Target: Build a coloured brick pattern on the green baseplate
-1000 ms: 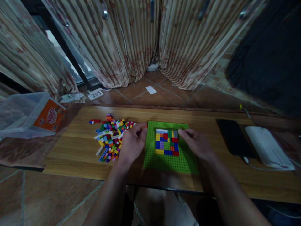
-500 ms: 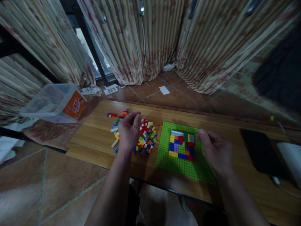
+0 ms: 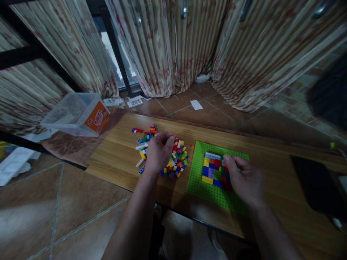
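Observation:
A green baseplate (image 3: 206, 191) lies on a wooden table (image 3: 116, 162), with a block of coloured bricks (image 3: 210, 169) pressed onto its middle. My right hand (image 3: 244, 178) rests on the right part of that block, fingers curled and pressed together; what they hold, if anything, is hidden. A loose pile of small coloured bricks (image 3: 176, 162) lies left of the plate. My left hand (image 3: 158, 151) hovers over the pile with its fingers bent in a pinch, and I cannot see what is in them.
A clear plastic tub with an orange label (image 3: 78, 113) sits on the floor at the left. A dark flat device (image 3: 317, 186) lies on the table's right end. Striped curtains (image 3: 173, 47) hang behind, with papers (image 3: 196, 104) on the tiled floor.
My view has swung left. My left hand went from the plate's left edge to the brick pile. My right hand moved from the plate's right edge onto the built bricks.

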{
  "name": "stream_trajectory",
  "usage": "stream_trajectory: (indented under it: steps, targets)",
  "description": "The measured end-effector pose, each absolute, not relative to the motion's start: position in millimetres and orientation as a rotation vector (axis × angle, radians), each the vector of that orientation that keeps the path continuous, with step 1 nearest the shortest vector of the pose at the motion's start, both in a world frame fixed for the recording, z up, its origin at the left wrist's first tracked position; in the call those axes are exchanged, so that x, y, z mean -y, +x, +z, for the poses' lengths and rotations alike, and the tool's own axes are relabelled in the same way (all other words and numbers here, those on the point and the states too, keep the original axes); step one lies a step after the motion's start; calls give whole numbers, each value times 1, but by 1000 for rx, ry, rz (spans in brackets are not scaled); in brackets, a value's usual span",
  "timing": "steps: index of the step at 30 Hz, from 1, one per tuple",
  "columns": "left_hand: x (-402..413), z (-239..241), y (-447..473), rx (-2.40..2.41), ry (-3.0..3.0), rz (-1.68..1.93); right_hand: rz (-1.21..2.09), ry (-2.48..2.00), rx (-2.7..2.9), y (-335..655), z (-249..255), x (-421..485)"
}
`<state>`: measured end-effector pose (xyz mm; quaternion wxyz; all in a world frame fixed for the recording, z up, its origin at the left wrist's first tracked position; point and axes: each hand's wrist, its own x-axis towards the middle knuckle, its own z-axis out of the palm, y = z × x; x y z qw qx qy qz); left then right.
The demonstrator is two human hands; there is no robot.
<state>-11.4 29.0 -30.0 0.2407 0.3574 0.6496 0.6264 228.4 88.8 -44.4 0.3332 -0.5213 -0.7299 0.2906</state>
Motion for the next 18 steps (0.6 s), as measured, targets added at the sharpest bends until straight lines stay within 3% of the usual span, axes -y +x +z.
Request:
stream_trajectory:
  steps: [18]
  targets:
    - [-27, -26, -15, -1852, 963, 1753, 820, -879, 2225, 192, -54, -57]
